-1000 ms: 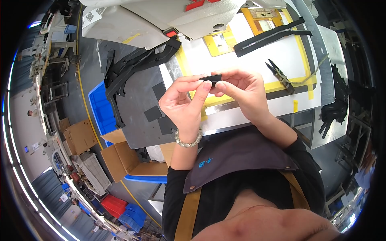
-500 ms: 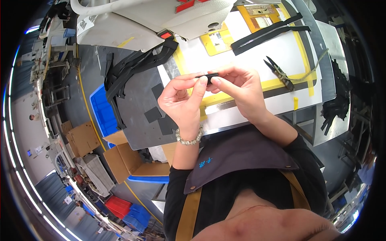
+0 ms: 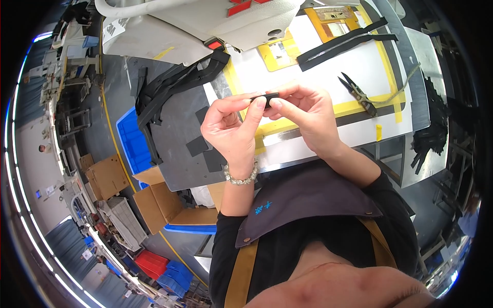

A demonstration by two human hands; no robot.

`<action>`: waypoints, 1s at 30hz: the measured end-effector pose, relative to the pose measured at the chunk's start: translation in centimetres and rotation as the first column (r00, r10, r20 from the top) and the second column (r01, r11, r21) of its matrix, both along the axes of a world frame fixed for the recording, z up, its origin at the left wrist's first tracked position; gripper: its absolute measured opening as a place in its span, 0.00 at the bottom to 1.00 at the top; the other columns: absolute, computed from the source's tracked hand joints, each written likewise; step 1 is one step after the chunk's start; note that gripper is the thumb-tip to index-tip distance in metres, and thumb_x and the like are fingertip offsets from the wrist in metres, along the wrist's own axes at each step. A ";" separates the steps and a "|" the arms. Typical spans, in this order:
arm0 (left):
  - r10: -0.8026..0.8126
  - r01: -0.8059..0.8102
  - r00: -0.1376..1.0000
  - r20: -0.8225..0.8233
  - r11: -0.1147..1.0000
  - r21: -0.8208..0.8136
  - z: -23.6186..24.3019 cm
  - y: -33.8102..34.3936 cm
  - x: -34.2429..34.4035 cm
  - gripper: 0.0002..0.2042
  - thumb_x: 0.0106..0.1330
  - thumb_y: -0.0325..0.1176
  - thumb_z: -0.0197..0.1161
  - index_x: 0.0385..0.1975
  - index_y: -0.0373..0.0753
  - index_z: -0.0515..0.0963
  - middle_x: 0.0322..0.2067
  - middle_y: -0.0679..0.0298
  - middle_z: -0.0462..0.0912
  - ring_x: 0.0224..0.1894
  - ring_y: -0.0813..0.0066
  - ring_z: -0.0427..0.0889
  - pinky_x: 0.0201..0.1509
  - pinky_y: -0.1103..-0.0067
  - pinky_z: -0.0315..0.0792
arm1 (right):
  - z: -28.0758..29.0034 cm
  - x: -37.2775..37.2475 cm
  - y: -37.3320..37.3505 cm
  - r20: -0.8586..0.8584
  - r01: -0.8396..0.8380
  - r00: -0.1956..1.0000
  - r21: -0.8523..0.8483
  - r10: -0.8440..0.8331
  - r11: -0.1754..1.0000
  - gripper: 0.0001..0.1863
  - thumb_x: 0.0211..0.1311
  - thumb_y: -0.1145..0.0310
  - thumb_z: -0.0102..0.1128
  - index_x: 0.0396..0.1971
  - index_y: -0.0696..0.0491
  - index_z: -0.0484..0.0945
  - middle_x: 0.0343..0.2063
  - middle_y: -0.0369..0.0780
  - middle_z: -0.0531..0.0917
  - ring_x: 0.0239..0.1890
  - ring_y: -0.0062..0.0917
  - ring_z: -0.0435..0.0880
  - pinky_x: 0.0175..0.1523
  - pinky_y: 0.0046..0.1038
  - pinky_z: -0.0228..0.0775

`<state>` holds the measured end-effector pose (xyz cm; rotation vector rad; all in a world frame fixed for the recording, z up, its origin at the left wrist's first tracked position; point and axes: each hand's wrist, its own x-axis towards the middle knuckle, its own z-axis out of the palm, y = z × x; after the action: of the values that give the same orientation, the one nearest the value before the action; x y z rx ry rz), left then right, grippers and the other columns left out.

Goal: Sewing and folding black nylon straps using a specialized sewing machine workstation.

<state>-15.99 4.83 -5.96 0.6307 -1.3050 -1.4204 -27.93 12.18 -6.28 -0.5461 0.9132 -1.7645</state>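
Note:
My left hand (image 3: 233,131) and my right hand (image 3: 311,118) both pinch a small dark piece (image 3: 270,97) between thumbs and fingers, above a white board (image 3: 354,66) edged with yellow tape. To the right of my right hand lie thread snips (image 3: 358,94) with dark blades. Beyond them are black zipper strips (image 3: 339,46). Black straps (image 3: 182,84) hang over the grey work surface (image 3: 182,169) at the left, where several small dark squares (image 3: 197,146) lie near my left hand.
A white sewing machine (image 3: 195,28) stands at the back. A blue bin (image 3: 133,141) and open cardboard box (image 3: 156,208) are at the left. A dark pile of strips (image 3: 431,131) sits on a metal surface at the right. Another person (image 3: 45,148) is at the far left.
Both my hands have shifted slightly left and up in the view with the dark piece, which now appears a little flatter. Little has changed in the last half second.

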 end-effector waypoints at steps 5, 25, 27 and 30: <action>0.016 -0.016 1.000 0.006 0.998 0.057 0.3 -0.1 0.1 0.13 0.53 0.14 0.70 0.37 0.30 0.76 0.33 0.59 0.84 0.38 0.74 0.85 0.44 0.84 0.77 | 0.3 -0.1 -0.1 0.005 -0.008 1.000 0.016 0.008 1.000 0.10 0.60 0.76 0.65 0.40 0.63 0.81 0.35 0.43 0.86 0.37 0.22 0.86 0.44 0.21 0.79; 0.012 -0.013 1.000 0.017 0.999 0.037 1.3 -0.3 -0.4 0.15 0.52 0.14 0.70 0.38 0.31 0.74 0.32 0.60 0.84 0.37 0.78 0.84 0.44 0.84 0.76 | 0.5 -0.1 -0.3 -0.012 0.018 1.000 0.011 -0.018 1.000 0.07 0.62 0.76 0.63 0.38 0.63 0.80 0.34 0.43 0.86 0.36 0.21 0.86 0.43 0.21 0.79; 0.015 -0.015 1.000 0.023 0.999 0.032 1.3 -0.3 -0.4 0.16 0.52 0.14 0.70 0.38 0.31 0.74 0.32 0.60 0.84 0.37 0.78 0.84 0.44 0.84 0.76 | 0.4 -0.1 -0.3 -0.005 0.019 1.000 -0.005 -0.019 1.000 0.07 0.62 0.77 0.63 0.38 0.63 0.80 0.34 0.43 0.86 0.36 0.21 0.86 0.44 0.21 0.79; 0.022 -0.023 0.999 0.031 0.999 0.027 1.3 -0.4 -0.5 0.16 0.52 0.14 0.71 0.39 0.31 0.74 0.32 0.60 0.84 0.37 0.79 0.84 0.45 0.85 0.76 | 0.4 -0.1 -0.4 -0.010 0.019 1.000 -0.012 -0.019 1.000 0.07 0.62 0.77 0.63 0.38 0.63 0.79 0.34 0.43 0.86 0.36 0.22 0.86 0.44 0.21 0.79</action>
<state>-16.44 4.47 -4.68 0.6858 -1.3001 -1.4176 -28.04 11.80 -5.90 -0.5562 0.9176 -1.7870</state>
